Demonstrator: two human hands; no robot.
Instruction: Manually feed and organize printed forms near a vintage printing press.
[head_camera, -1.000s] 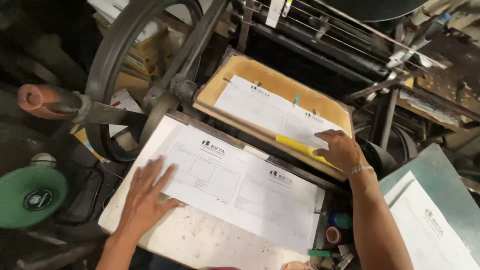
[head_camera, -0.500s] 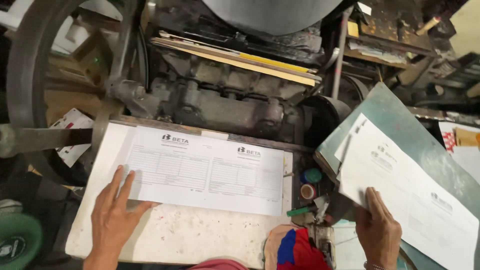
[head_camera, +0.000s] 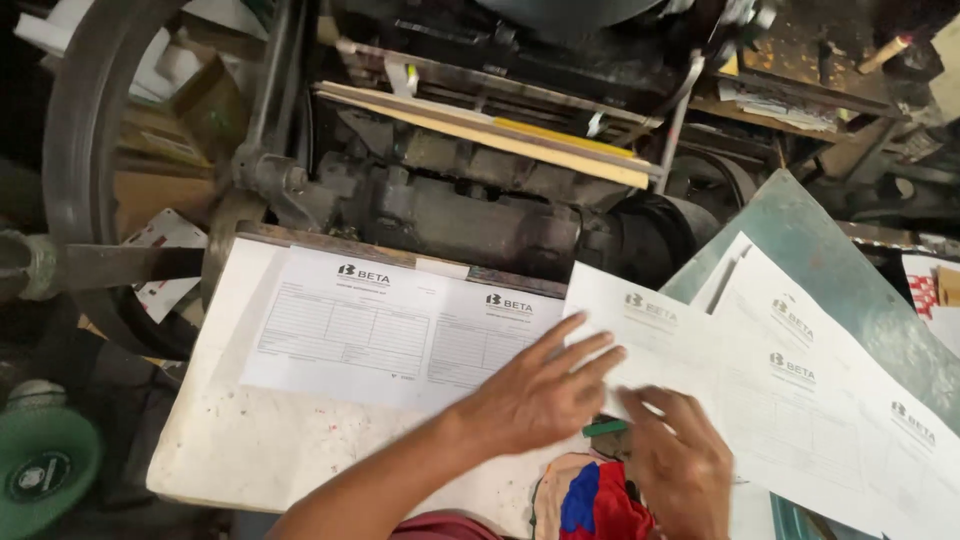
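Head view, fingers: our left hand (head_camera: 545, 395) lies flat with its fingers spread wide, holding nothing, the fingertips pressing on the loose printed sheet (head_camera: 650, 335). Our right hand (head_camera: 680, 460) is also flat, fingers extended on the lower edge of that sheet; it is blurred, and we cannot tell whether the thumb pinches the paper.

What changed: half a second ago our left hand rested on the left part of the white board and our right hand lay on the pile at the right. Now the left hand has crossed over and both meet on one sheet, which bridges the gap between pile and board.

What that means: we judge that a fresh sheet is passing from the right pile towards the board.

Sheets, counted: one double-form sheet (head_camera: 400, 330) lies flat on the white board (head_camera: 230, 440); one sheet is under our fingers; the fanned pile (head_camera: 830, 400) on the green-grey tray (head_camera: 800, 230) shows at least three, the rest hidden.

Around: one large flywheel (head_camera: 70, 170) at the left, one press platen (head_camera: 490, 130) shown edge-on behind the board, one green disc (head_camera: 40, 470) at lower left, one red-and-blue rag (head_camera: 590, 500) by our wrists.
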